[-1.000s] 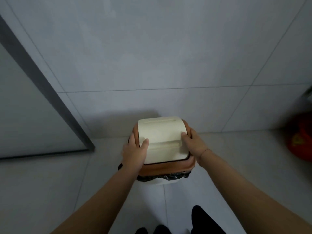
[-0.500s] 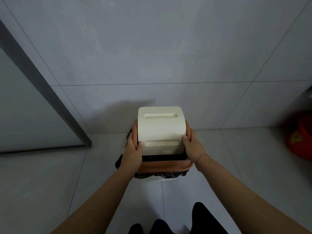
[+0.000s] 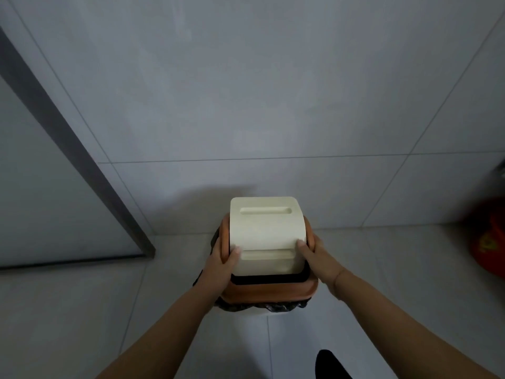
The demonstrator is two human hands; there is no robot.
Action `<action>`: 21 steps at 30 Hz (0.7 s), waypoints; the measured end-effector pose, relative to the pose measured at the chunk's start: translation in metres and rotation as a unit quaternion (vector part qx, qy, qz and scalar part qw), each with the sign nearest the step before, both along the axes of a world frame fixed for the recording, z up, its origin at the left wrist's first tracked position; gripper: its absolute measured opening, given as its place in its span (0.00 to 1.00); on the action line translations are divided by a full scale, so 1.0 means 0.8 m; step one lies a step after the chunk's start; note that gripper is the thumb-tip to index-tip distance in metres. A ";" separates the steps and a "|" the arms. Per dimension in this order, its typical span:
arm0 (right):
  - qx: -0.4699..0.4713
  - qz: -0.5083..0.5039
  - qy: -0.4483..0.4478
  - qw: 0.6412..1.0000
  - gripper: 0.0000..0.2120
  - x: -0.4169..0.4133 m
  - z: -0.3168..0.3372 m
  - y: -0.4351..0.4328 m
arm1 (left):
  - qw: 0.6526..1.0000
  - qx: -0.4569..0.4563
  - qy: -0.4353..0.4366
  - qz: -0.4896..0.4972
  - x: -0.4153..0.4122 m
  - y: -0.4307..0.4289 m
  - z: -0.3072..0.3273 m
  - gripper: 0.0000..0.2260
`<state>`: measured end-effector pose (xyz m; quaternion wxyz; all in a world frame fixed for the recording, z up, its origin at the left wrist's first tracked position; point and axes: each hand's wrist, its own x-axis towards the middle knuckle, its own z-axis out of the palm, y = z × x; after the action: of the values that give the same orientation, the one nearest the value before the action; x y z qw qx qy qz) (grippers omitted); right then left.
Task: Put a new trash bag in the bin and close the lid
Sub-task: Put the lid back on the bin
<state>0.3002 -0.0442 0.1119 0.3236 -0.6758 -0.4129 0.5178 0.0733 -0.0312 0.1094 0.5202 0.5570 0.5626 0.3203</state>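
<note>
A small bin stands on the floor against the wall, topped by an orange-brown rim frame [image 3: 269, 292] with a cream swing lid [image 3: 266, 231]. The lid is tilted, and a dark gap shows along its near edge. Black trash bag plastic [image 3: 273, 307] frills out under the frame. My left hand [image 3: 220, 262] grips the frame's left side with its thumb on the lid. On the opposite side, my right hand [image 3: 318, 254] holds the frame with fingertips on the lid.
A grey tiled wall rises right behind the bin. A dark door frame [image 3: 82, 170] runs diagonally at the left. A red container [image 3: 489, 242] sits on the floor at far right. My dark shoe [image 3: 329, 363] shows below.
The lid has swung from nearly flat to tilted, opening a dark gap at its near edge. Both hands stayed on the frame's sides. The view shifted slightly.
</note>
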 end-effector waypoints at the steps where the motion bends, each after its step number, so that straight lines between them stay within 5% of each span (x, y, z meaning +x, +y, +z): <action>1: -0.014 0.001 0.020 1.000 0.33 0.005 0.006 0.005 | 1.000 -0.009 -0.012 -0.006 -0.002 0.008 0.006 0.23; 8: 0.024 -0.032 0.006 0.999 0.28 0.003 0.013 0.053 | 0.992 -0.118 -0.010 0.043 0.005 0.070 0.013 0.28; 17: 0.034 -0.045 -0.019 0.998 0.26 -0.003 0.005 0.050 | 0.989 -0.116 -0.059 0.069 0.010 0.069 0.004 0.17; 21: -0.001 -0.070 0.065 0.995 0.31 0.000 0.015 0.027 | 0.986 -0.125 -0.077 0.076 0.003 0.054 0.010 0.32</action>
<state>0.3005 -0.0227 0.1238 0.3847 -0.6679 -0.3424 0.5372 0.0760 0.0116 0.1178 0.6019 0.4165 0.5970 0.3282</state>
